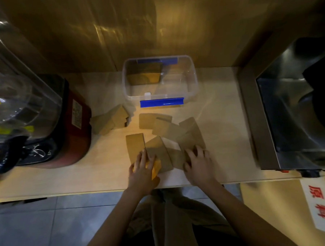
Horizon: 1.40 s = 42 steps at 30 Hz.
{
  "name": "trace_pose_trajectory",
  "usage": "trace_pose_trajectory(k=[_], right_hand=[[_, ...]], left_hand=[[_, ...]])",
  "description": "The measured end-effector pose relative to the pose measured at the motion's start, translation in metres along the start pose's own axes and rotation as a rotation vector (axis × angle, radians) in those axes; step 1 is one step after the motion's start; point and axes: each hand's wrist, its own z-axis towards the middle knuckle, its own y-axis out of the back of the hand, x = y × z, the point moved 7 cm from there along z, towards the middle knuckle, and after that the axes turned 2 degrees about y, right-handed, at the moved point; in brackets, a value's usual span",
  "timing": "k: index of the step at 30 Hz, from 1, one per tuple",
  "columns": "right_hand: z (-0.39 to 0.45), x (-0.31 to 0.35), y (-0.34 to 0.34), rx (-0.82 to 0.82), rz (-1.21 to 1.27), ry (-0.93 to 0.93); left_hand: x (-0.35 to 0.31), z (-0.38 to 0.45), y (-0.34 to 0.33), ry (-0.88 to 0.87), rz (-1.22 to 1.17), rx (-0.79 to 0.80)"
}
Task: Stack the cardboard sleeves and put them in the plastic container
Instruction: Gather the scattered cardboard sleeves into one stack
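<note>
Several flat brown cardboard sleeves (167, 130) lie scattered and overlapping on the counter in front of me. My left hand (143, 171) grips a small bundle of sleeves (156, 168) near the front edge, beside one separate sleeve (134, 145). My right hand (198, 162) rests with spread fingers on the right part of the spread. A clear plastic container (192, 80) with blue clips stands at the back against the wall and holds a stack of sleeves (145, 74) in its left half. Another pile of sleeves (110, 121) lies to the left of the container.
A red blender base with a clear cover (64, 128) fills the left of the counter. A steel machine (289, 106) stands at the right. The counter's front edge (86, 191) runs just below my hands. A cardboard box with a red-lettered label (318, 205) sits lower right.
</note>
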Motion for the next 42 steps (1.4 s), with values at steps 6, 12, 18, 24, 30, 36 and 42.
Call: trace_pose_trajectory(k=[6,12,18,24,30,36,42], right_hand=[[0.014,-0.009,0.013,0.181,0.14,-0.032],[0.013,0.013,0.057,0.1,0.536,-0.004],[-0.007,0.07,0.063,0.16,0.78,0.113],[-0.019,0.108,0.042,0.258,0.927,0.131],[-0.027,0.129,0.027,0.353,0.525,0.383],[-0.009,0.103,0.014,0.367,0.689,0.145],[0.022,0.065,-0.003,0.127,0.366,-0.038]], left_hand=[[0.002,0.003,-0.001,0.008,-0.016,-0.02],[0.006,0.012,0.026,-0.038,-0.272,-0.03],[0.018,0.0,0.067,0.137,-1.079,-0.217],[-0.002,-0.024,0.06,-0.039,-2.054,0.189],[0.003,-0.027,0.043,0.197,-2.169,0.036],[0.021,-0.036,0.019,0.44,-1.931,-0.011],[0.029,-0.039,0.007,0.499,-2.065,0.057]])
